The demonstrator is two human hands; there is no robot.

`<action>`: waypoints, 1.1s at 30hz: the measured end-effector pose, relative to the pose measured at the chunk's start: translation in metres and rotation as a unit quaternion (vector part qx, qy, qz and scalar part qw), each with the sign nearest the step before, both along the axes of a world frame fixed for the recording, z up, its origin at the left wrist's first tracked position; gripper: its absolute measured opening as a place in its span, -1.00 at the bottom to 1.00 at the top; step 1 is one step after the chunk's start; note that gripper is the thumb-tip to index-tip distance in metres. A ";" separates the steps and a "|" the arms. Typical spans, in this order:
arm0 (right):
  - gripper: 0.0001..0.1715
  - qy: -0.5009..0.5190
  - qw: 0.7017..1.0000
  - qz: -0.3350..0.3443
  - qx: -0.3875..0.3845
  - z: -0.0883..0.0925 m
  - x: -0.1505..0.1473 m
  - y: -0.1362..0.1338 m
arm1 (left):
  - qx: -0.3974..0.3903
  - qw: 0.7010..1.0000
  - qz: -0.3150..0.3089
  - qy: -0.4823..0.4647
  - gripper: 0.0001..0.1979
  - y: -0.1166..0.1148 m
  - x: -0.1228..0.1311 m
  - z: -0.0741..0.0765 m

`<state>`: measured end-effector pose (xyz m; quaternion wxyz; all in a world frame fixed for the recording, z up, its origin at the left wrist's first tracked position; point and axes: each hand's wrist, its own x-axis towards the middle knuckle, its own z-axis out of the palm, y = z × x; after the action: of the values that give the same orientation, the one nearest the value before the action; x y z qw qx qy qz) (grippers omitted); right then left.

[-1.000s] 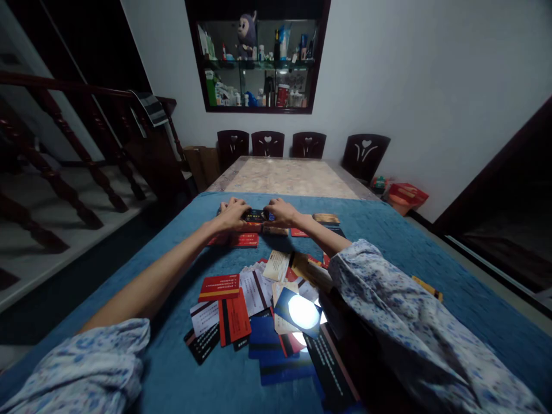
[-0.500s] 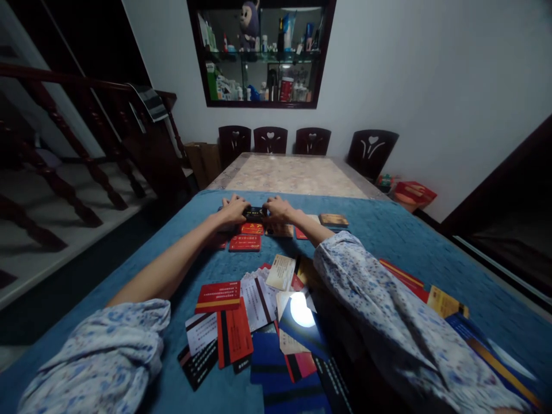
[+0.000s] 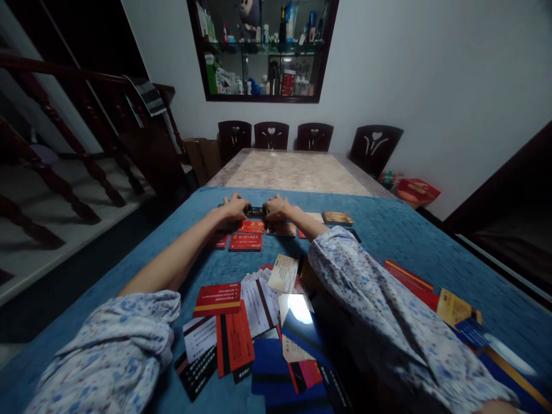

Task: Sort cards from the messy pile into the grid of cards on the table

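Observation:
At the far end of the blue cloth, my left hand (image 3: 233,209) and my right hand (image 3: 278,208) rest on either side of a black card (image 3: 255,211), fingers bent down at its ends. Whether it is one card or a small stack, I cannot tell. Just nearer lie an orange-red card (image 3: 251,226) and a gold-brown card (image 3: 280,229), partly under my right hand. A red card (image 3: 245,242) lies in front of them. My left hand partly hides another red card (image 3: 221,241).
Nearer me spreads a loose heap of cards: red card (image 3: 217,299), orange card (image 3: 235,339), blue card (image 3: 271,365). Gold-brown cards (image 3: 337,218) lie right of my hands. More cards, including a yellow card (image 3: 457,307), lie beyond my right sleeve. Chairs (image 3: 271,135) stand behind the table.
The view has shifted slightly. Both hands stay at the black card, with hardly any change in their grip.

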<state>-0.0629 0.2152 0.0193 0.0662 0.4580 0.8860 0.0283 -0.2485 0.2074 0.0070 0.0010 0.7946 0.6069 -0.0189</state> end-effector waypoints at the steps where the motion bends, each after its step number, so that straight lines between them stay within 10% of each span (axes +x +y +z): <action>1: -0.45 -0.002 1.000 0.001 0.001 -0.001 0.000 0.002 | -0.003 1.000 -0.003 -0.001 -0.49 0.001 0.000 0.000; 33: -0.48 0.009 0.999 0.024 0.030 0.007 0.022 -0.002 | 0.024 0.999 -0.044 0.016 -0.31 -0.016 0.004 0.013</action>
<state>-0.0413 0.2134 0.0259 0.0435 0.4387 0.8961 0.0523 -0.2441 0.1910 0.0201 -0.0289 0.8197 0.5719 -0.0167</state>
